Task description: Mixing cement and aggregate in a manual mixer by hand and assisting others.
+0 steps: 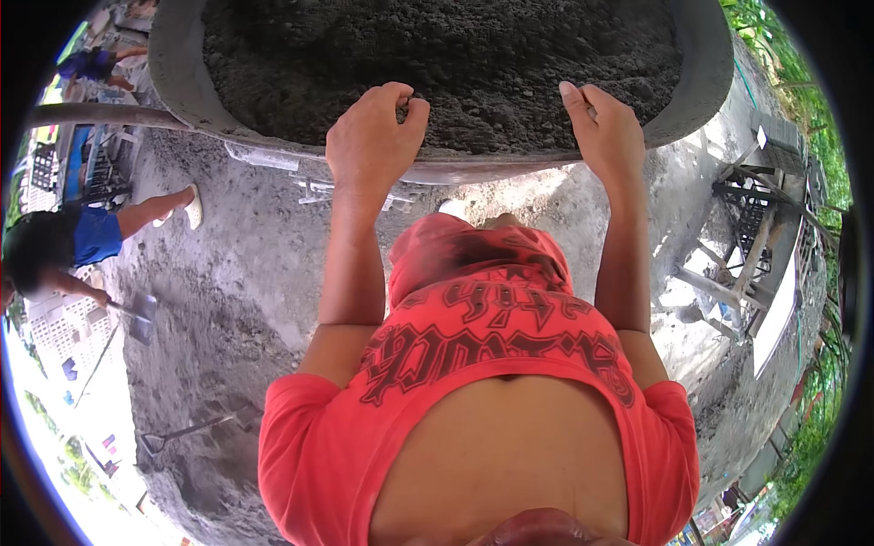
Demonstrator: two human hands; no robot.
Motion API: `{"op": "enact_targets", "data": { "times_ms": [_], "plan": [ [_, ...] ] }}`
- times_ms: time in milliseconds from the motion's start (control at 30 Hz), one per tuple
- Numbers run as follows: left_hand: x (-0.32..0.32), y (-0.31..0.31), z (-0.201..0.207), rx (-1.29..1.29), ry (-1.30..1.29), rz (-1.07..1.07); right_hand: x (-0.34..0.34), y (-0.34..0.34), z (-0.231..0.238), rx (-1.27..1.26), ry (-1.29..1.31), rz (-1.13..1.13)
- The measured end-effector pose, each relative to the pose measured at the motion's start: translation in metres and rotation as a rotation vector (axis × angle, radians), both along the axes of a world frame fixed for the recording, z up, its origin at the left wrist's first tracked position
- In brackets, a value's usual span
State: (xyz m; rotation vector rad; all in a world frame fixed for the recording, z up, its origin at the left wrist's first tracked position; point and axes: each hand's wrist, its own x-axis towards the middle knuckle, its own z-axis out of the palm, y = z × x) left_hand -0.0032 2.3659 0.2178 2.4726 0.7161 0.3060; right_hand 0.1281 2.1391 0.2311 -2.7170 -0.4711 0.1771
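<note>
A large grey tub (177, 68) with a rounded rim, like a wheelbarrow's tray, stands right in front of me. It is filled with a dark grey, crumbly mix (446, 73) resembling sand or mortar. My left hand (375, 136) is curled over its near rim, with thumb and forefinger on the inner side. Farther right along the same rim, my right hand (608, 135) grips likewise, its thumb toward the mix. The outer fingers of both hands are partly hidden. A round pole (100, 115) sticks out from the tub's left side.
At left a person in blue shorts (97, 238) holds a shovel (139, 318). Another person (86, 64) is at the far left. A second shovel (196, 429) lies on the grey ground (228, 300). A wooden frame (751, 246) stands at right.
</note>
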Motion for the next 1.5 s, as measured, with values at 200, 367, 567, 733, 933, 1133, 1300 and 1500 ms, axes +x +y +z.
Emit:
{"op": "enact_targets", "data": {
  "times_ms": [200,367,567,733,933,1133,1300,1500],
  "plan": [
    [0.001,0.001,-0.005,0.014,-0.014,-0.031,-0.002,0.003,0.002,0.12,0.016,-0.025],
    [0.001,0.002,-0.003,0.041,0.017,-0.049,-0.001,0.004,0.002,0.142,0.02,-0.031],
    [0.002,0.001,-0.002,0.039,0.029,-0.031,-0.002,0.004,0.0,0.177,-0.034,-0.032],
    [0.006,0.0,-0.001,0.049,0.054,-0.042,0.0,0.002,-0.008,0.224,-0.122,0.01],
    [0.006,0.0,-0.005,0.068,0.089,-0.018,0.003,0.002,-0.008,0.253,-0.149,0.044],
    [0.007,0.0,-0.005,0.083,0.079,-0.018,0.002,0.002,-0.01,0.24,-0.158,0.031],
    [0.007,0.003,-0.018,0.248,-0.167,-0.049,0.0,0.002,-0.011,0.271,-0.184,0.012],
    [0.006,0.005,-0.022,0.337,-0.252,0.007,0.0,0.001,-0.012,0.261,-0.191,0.032]
  ]
}}
